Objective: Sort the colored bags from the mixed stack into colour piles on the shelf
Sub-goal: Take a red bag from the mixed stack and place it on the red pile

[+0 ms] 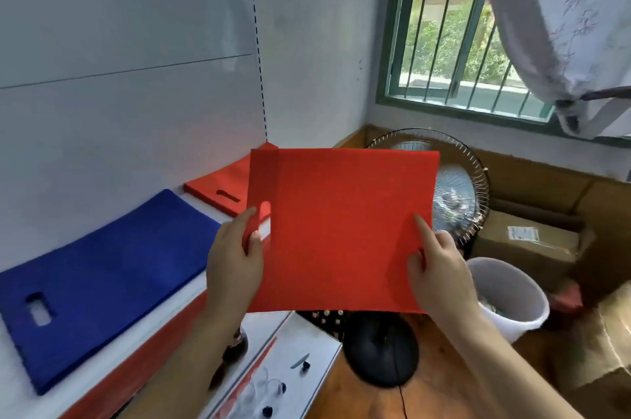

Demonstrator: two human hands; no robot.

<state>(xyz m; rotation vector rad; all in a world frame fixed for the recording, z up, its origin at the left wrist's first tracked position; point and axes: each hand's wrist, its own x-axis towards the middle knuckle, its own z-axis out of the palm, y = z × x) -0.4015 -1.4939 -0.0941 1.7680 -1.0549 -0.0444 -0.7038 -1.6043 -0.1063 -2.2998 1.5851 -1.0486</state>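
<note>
I hold a flat red bag [341,227] up in the air in front of me, past the right end of the shelf. My left hand [234,261] grips its left edge beside the handle slot. My right hand [440,271] pinches its lower right edge. On the white shelf [201,285] lies a pile of blue bags [102,278] at the left. A pile of red bags [222,186] sits further back at the shelf's right end, partly hidden by the held bag.
A floor fan [457,193] stands behind the held bag, with its black base [380,350] on the wooden floor. A white bucket [512,299] and cardboard boxes [532,244] sit at the right. A lower white shelf [290,367] carries small items. A barred window [454,29] is above.
</note>
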